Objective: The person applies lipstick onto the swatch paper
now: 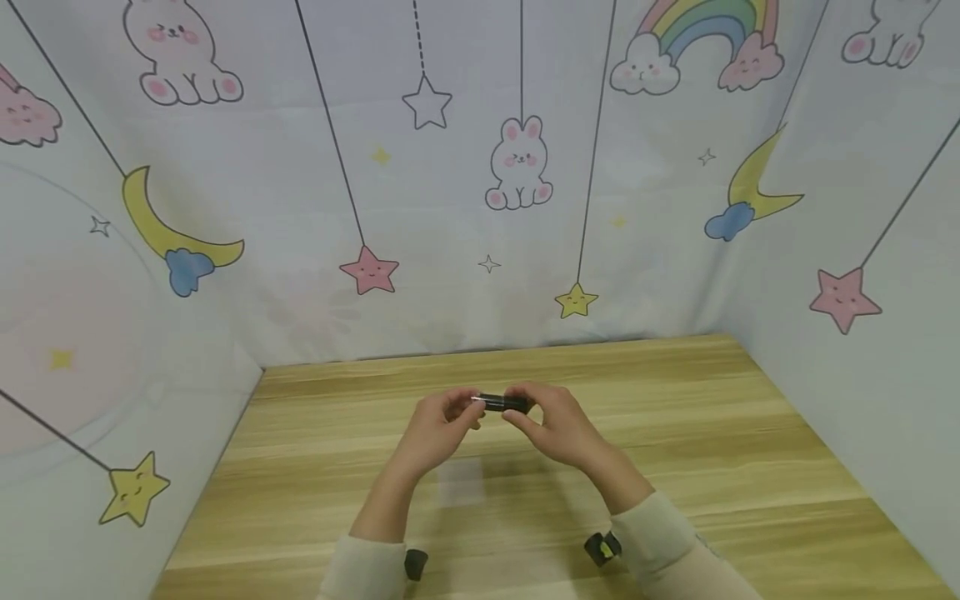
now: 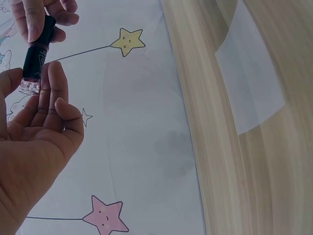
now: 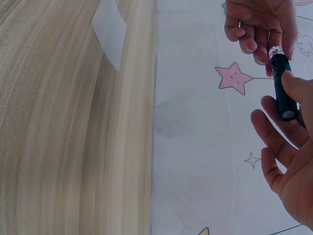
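Note:
Both hands hold a small black cosmetic tube (image 1: 501, 402) with a clear, glassy end, raised over the table. Light lettering runs along the dark body of the tube (image 2: 38, 58) in the left wrist view. My left hand (image 1: 437, 432) pinches the clear end between thumb and fingers. At the opposite, black end, my right hand (image 1: 558, 423) grips the tube with its thumb on top. In the right wrist view a round pale mark shows on the flat black tip of the tube (image 3: 282, 88). No gap along the tube can be made out.
A white rectangular sheet (image 1: 461, 482) lies on the wood-grain table (image 1: 337, 467), nearer the body than the hands. Pale cloth walls (image 1: 450, 308) printed with stars, moons and rabbits stand along the back and both sides. Dark wrist devices (image 1: 600, 548) sit by the sleeves.

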A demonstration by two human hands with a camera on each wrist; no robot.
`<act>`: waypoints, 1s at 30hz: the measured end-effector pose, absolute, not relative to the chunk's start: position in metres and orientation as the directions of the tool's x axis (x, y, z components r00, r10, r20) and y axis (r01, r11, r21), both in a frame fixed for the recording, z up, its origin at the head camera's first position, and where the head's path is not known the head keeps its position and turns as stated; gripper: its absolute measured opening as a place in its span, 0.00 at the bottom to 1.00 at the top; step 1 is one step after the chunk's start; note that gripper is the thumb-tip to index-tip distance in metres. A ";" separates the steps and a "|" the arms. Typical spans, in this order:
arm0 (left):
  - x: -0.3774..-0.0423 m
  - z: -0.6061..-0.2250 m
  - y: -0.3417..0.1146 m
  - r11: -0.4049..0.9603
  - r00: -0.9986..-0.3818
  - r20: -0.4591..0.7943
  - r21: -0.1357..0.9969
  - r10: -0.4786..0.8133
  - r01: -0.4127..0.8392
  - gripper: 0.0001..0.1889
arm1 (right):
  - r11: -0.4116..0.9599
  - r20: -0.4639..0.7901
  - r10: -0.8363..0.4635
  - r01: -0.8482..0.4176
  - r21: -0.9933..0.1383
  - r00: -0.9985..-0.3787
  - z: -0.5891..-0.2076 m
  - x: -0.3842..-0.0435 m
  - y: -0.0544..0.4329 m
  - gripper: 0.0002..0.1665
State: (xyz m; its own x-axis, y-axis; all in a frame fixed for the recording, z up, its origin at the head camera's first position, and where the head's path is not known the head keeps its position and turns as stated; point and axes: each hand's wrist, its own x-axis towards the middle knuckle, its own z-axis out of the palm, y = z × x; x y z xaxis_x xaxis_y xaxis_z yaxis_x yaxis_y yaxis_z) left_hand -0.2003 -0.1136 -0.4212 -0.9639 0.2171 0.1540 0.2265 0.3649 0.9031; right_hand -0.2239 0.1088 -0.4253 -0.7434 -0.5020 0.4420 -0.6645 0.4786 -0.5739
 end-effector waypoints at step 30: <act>-0.192 -0.423 -0.115 0.302 -0.950 0.271 0.903 0.153 0.306 0.10 | 0.453 0.584 -0.478 -0.754 -0.476 -0.656 -0.422 -0.225 0.110 0.14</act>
